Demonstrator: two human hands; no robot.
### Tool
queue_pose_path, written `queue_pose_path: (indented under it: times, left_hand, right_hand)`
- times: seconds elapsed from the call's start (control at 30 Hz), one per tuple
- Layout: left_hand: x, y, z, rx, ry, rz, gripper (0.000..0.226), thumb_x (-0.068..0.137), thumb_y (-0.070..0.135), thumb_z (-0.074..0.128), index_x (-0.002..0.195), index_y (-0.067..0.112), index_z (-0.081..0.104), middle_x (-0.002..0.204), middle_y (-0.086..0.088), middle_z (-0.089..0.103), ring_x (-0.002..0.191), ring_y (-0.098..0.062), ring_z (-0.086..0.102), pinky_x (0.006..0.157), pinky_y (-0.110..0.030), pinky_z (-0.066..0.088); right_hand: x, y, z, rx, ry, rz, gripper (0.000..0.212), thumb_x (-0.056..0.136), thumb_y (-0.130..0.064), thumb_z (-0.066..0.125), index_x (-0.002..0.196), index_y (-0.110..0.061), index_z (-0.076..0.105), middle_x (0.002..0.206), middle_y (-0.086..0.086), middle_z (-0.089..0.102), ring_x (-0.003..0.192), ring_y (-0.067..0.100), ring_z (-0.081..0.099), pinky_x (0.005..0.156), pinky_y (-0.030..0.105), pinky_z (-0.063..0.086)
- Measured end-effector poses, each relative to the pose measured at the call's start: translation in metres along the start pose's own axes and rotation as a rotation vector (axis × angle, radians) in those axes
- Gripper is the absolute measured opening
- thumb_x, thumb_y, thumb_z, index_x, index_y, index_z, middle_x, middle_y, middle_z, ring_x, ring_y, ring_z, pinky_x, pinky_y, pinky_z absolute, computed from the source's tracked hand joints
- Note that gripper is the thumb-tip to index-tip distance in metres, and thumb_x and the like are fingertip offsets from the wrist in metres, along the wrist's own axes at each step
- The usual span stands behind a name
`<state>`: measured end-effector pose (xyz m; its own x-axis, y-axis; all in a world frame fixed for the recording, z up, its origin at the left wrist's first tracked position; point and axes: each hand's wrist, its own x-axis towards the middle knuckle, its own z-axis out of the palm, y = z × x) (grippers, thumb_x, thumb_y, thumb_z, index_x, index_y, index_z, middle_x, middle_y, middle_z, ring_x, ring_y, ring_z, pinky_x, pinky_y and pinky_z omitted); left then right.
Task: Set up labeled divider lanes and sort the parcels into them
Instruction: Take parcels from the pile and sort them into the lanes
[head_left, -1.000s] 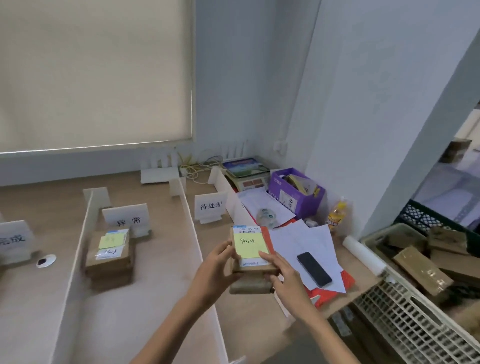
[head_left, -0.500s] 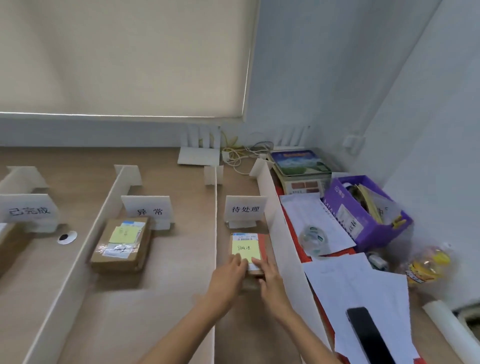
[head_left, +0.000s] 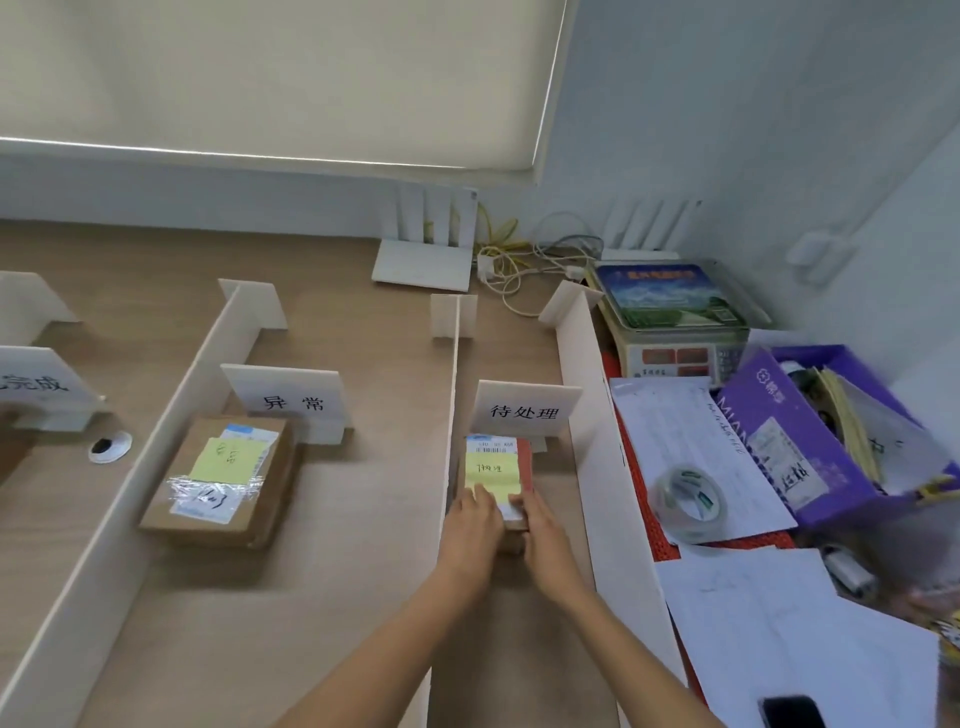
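Gripping parcel (head_left: 493, 462) with both hands.
Left hand (head_left: 470, 525) and right hand (head_left: 545, 530) are reaching forward side by side, clasping its near end; it is lying flat between dividers (head_left: 587, 452), just before the sign (head_left: 524, 410).

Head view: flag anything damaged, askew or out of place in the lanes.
Only the taped parcel in the middle lane stands out: crinkled clear tape lies across its top. The small parcel, gripped by the left hand and right hand, lies square to the divider.
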<state>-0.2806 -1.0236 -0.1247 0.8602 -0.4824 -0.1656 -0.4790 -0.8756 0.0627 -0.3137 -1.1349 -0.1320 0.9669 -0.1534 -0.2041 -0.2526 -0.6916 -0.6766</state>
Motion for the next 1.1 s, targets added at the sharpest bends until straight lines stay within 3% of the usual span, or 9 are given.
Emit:
queue_pose_path:
  times: [0.1,0.17,0.27,0.37,0.5,0.6,0.77,0.97,1.1]
  left_hand:
    - [0.007,-0.01,-0.004,-0.012,0.071,-0.026,0.041,0.086,0.002,0.057,0.126,0.002,0.047,0.134,-0.019,0.044,0.117,-0.033,0.049,0.092,-0.037,0.042]
    - [0.002,-0.014,-0.008,-0.068,0.116,-0.042,0.048,0.058,0.011,0.085,0.102,0.007,0.065,0.112,-0.015,0.061,0.099,-0.028,0.063,0.084,-0.033,0.05]
    - [-0.014,-0.017,-0.013,-0.071,0.167,-0.004,0.054,0.051,0.015,0.088,0.101,0.011,0.067,0.117,-0.014,0.064,0.111,-0.027,0.061,0.095,-0.037,0.048]
    - [-0.036,-0.02,-0.029,-0.078,0.227,0.008,0.063,0.032,0.016,0.089,0.092,0.015,0.069,0.111,-0.013,0.067,0.106,-0.026,0.065,0.089,-0.039,0.052]
    - [-0.08,-0.025,-0.063,-0.164,0.372,-0.016,0.05,0.058,0.005,0.073,0.105,0.013,0.06,0.119,-0.011,0.058,0.111,-0.03,0.057,0.094,-0.039,0.047]
    - [-0.127,-0.027,-0.091,-0.199,0.455,-0.044,0.04,0.06,0.0,0.069,0.098,0.012,0.061,0.107,-0.01,0.06,0.095,-0.03,0.061,0.085,-0.038,0.05]
    - [-0.217,-0.032,-0.121,-0.215,0.569,-0.103,0.043,0.066,-0.003,0.067,0.107,0.011,0.062,0.115,-0.013,0.061,0.109,-0.032,0.057,0.097,-0.046,0.045]
    - [-0.315,-0.061,-0.137,-0.191,0.666,-0.199,0.037,0.067,-0.001,0.066,0.102,0.009,0.064,0.105,-0.01,0.063,0.101,-0.032,0.06,0.085,-0.04,0.049]
    - [-0.377,-0.093,-0.148,-0.213,0.72,-0.307,0.03,0.074,0.001,0.065,0.104,0.009,0.065,0.106,-0.01,0.064,0.099,-0.033,0.06,0.083,-0.041,0.048]
  right_hand:
    - [0.013,-0.002,-0.006,-0.19,-0.088,-0.031,0.066,0.082,0.012,0.047,0.137,-0.022,0.036,0.142,0.0,0.038,0.128,0.018,0.037,0.105,0.033,0.041]
    - [0.011,-0.006,-0.01,-0.303,-0.12,-0.048,0.069,0.085,0.009,0.046,0.143,-0.023,0.029,0.15,0.001,0.026,0.136,0.021,0.026,0.11,0.033,0.035]
    - [-0.007,-0.014,-0.018,-0.335,-0.064,-0.083,0.067,0.089,0.006,0.041,0.147,-0.025,0.025,0.155,0.001,0.019,0.14,0.021,0.021,0.113,0.032,0.028]
    - [-0.031,-0.029,-0.027,-0.298,0.02,-0.139,0.058,0.092,0.001,0.039,0.144,-0.024,0.032,0.15,0.001,0.03,0.135,0.02,0.029,0.111,0.029,0.028]
    - [-0.073,-0.057,-0.043,-0.232,0.092,-0.198,0.046,0.095,-0.004,0.04,0.138,-0.019,0.042,0.143,0.001,0.042,0.13,0.016,0.036,0.109,0.026,0.031]
    - [-0.115,-0.082,-0.058,-0.213,0.128,-0.283,0.04,0.096,-0.004,0.041,0.134,-0.015,0.047,0.137,0.002,0.047,0.129,0.015,0.038,0.11,0.026,0.03]
    - [-0.186,-0.115,-0.068,-0.193,0.178,-0.394,0.03,0.095,-0.007,0.044,0.122,-0.011,0.057,0.126,0.006,0.055,0.122,0.018,0.044,0.103,0.028,0.038]
    - [-0.251,-0.157,-0.054,-0.198,0.133,-0.51,0.03,0.091,-0.003,0.043,0.109,-0.012,0.065,0.113,0.006,0.063,0.112,0.02,0.05,0.099,0.034,0.04]
    - [-0.282,-0.191,-0.032,-0.199,0.092,-0.556,0.03,0.091,-0.004,0.043,0.11,-0.013,0.065,0.114,0.006,0.063,0.113,0.02,0.051,0.097,0.027,0.037]
